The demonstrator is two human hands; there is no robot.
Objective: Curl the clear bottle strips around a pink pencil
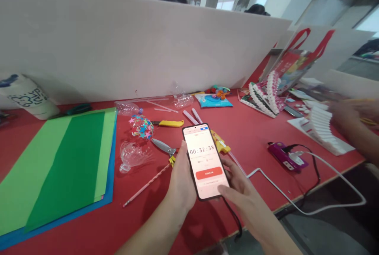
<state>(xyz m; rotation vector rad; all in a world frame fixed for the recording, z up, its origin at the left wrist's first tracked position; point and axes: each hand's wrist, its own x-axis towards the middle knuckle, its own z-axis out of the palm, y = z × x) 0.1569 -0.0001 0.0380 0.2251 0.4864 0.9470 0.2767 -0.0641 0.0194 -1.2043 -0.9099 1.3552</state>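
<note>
A smartphone is held upright-tilted above the red table, its lit screen showing a timer at 00:32:38 and a red button. My left hand grips its left edge, thumb along the side. My right hand is closed around the lower right edge, with the thumb over the bottom corner of the screen. Just left of the phone lie scissors and a pink pencil, partly hidden by my left hand. Behind the phone, a yellow glue gun shows only in part.
Green and blue sheets lie left, near a white bottle. Cut plastic bottle pieces, a star-covered ball and a yellow utility knife lie centrally. Right are a purple power strip, its cables and another person's arm.
</note>
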